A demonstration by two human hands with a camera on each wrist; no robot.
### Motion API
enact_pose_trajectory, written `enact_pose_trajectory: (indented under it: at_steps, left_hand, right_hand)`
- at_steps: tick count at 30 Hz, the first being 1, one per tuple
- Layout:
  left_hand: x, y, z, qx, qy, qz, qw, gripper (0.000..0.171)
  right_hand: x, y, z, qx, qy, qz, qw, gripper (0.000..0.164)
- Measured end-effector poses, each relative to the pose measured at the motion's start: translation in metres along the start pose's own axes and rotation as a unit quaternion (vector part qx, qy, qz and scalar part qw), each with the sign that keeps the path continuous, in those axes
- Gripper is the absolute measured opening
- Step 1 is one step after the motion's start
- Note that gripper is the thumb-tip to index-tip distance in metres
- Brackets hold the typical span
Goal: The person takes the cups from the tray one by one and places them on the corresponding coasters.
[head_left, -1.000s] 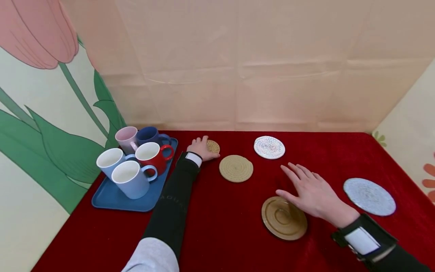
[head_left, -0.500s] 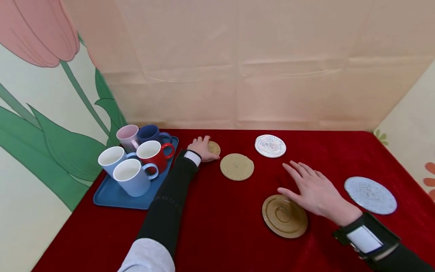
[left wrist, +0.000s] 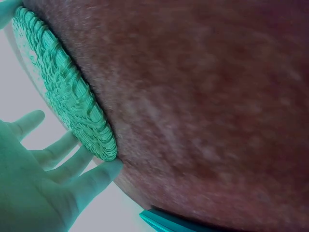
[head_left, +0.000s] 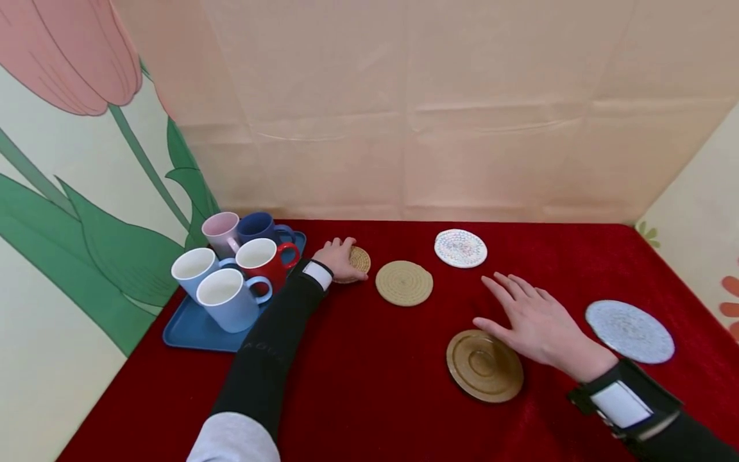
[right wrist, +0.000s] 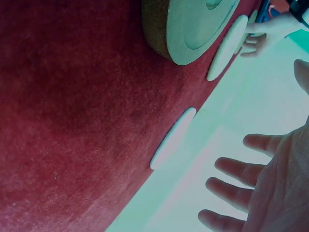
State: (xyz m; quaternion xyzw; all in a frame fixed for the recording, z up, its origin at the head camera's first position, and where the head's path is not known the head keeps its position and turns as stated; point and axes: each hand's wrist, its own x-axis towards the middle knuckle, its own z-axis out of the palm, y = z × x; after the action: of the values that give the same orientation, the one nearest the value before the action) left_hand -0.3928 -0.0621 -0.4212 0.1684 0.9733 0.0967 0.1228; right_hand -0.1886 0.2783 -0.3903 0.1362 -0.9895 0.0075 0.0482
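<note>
My left hand spans a small round woven coaster lying on the red cloth, thumb at its near right edge and fingers around the far left side. In the left wrist view the fingertips touch the rim of the coaster, and part of the thumb shows at the top left. My right hand hovers with spread fingers beside and partly over a brown wooden saucer, holding nothing. Right of the woven coaster lies a larger beige coiled coaster.
A blue tray at the left carries several mugs, among them a red mug with its handle towards my left arm. A white speckled mat lies at the back, a pale blue mat at the right. A draped wall closes the far edge.
My left hand and the small woven coaster have shifted slightly left and nearer, away from the beige coaster. The right hand has stayed almost in place. The view has turned a little.
</note>
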Motion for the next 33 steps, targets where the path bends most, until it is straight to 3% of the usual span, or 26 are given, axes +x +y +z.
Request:
enact_pose_trajectory:
  at_steps: [17,33]
  left_hand:
    - [-0.032,-0.005,0.0,0.016,-0.011,0.046,0.9988,0.094]
    - [-0.05,-0.016,0.005,0.014,-0.009,0.074,0.9971,0.094]
  right_hand:
    - [-0.001,0.0,-0.002,-0.002,0.003,-0.006,1.0,0.084]
    - [0.001,-0.001,0.0,0.0,0.001,-0.009,1.0,0.084]
